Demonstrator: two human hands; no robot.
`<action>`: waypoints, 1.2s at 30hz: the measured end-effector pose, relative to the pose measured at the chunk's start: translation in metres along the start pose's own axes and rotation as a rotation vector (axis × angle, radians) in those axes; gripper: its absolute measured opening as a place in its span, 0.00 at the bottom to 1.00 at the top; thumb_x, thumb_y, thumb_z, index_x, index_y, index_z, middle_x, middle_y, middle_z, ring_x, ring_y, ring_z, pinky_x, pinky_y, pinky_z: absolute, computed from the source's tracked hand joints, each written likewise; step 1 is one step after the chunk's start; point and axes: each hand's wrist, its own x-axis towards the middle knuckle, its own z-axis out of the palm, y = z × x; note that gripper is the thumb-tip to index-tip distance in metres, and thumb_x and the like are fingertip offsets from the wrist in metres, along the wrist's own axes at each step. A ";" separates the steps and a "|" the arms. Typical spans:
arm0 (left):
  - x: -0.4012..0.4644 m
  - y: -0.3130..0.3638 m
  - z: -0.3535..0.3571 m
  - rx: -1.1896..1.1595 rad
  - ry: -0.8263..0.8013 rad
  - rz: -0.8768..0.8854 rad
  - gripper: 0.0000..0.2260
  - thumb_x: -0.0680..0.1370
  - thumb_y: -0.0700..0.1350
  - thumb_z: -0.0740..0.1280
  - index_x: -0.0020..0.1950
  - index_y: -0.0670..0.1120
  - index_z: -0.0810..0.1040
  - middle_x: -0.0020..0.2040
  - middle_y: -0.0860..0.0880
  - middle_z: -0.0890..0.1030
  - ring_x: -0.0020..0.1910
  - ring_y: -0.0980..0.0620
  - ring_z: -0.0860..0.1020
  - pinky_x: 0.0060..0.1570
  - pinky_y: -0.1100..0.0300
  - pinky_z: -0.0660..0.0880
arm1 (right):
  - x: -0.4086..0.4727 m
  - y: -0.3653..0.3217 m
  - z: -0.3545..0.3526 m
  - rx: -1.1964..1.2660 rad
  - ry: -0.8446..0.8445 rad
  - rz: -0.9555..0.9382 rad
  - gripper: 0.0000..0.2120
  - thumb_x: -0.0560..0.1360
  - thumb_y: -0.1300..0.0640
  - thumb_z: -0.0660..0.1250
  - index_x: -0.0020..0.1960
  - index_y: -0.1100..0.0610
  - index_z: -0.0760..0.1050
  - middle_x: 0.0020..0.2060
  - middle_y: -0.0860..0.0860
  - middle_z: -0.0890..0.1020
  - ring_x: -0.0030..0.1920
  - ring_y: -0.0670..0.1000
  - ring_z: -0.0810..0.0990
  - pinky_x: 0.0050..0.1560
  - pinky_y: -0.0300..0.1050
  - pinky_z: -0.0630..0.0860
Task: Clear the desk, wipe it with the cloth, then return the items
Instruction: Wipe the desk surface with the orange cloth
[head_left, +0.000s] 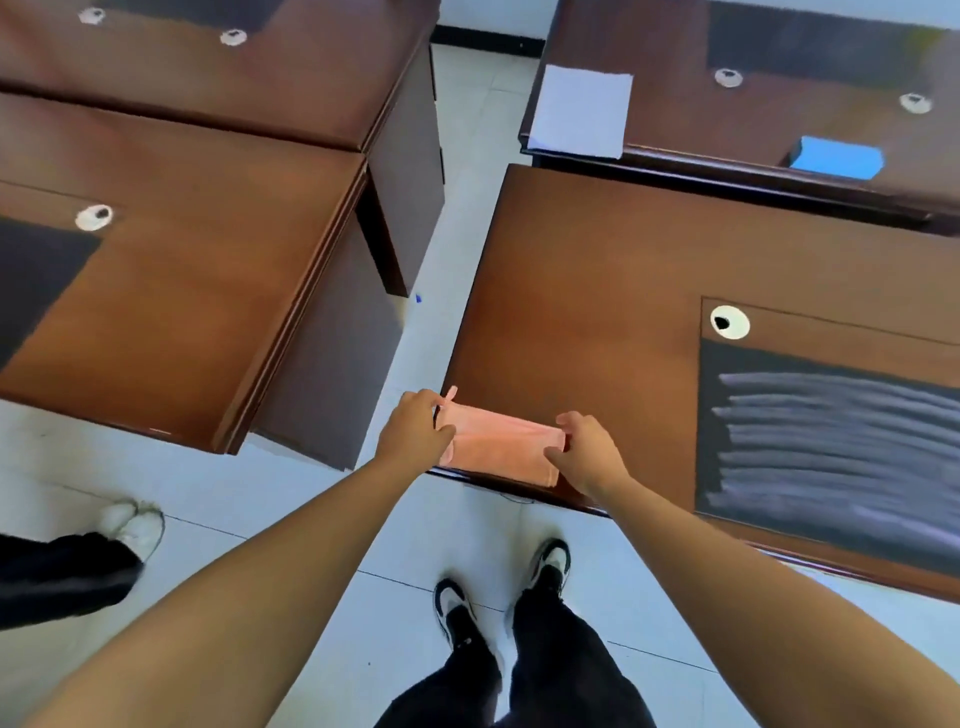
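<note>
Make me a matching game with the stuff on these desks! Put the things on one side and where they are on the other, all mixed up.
Things:
1. pink cloth
2. white paper
3. blue block
4. dark mat

Places:
A. far desk, at its left corner
B. near desk, on its right part, streaked with pale wipe marks
C. near desk, front left corner, held by the left hand and right hand
D. far desk, near its front edge, right of the paper

Pairs: 1-C, 2-A, 3-D, 4-B
</note>
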 end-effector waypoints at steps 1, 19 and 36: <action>0.004 -0.003 0.004 0.014 -0.011 -0.010 0.22 0.80 0.49 0.74 0.72 0.47 0.74 0.69 0.45 0.76 0.63 0.43 0.80 0.61 0.48 0.79 | 0.002 0.001 0.004 -0.015 0.004 0.004 0.28 0.79 0.51 0.74 0.76 0.57 0.72 0.68 0.56 0.76 0.68 0.58 0.77 0.68 0.52 0.75; 0.023 -0.020 0.020 -0.014 -0.132 0.007 0.36 0.75 0.44 0.79 0.78 0.51 0.65 0.64 0.45 0.77 0.59 0.42 0.80 0.54 0.47 0.84 | 0.005 -0.004 0.034 0.057 0.189 -0.008 0.05 0.79 0.58 0.71 0.54 0.54 0.77 0.51 0.50 0.82 0.54 0.57 0.81 0.48 0.51 0.77; 0.039 -0.013 0.030 0.499 -0.127 0.483 0.34 0.79 0.55 0.74 0.82 0.55 0.65 0.80 0.52 0.67 0.82 0.49 0.62 0.83 0.43 0.49 | 0.004 0.005 0.027 -0.021 0.118 -0.174 0.08 0.78 0.63 0.68 0.56 0.58 0.82 0.53 0.52 0.80 0.55 0.56 0.77 0.52 0.49 0.72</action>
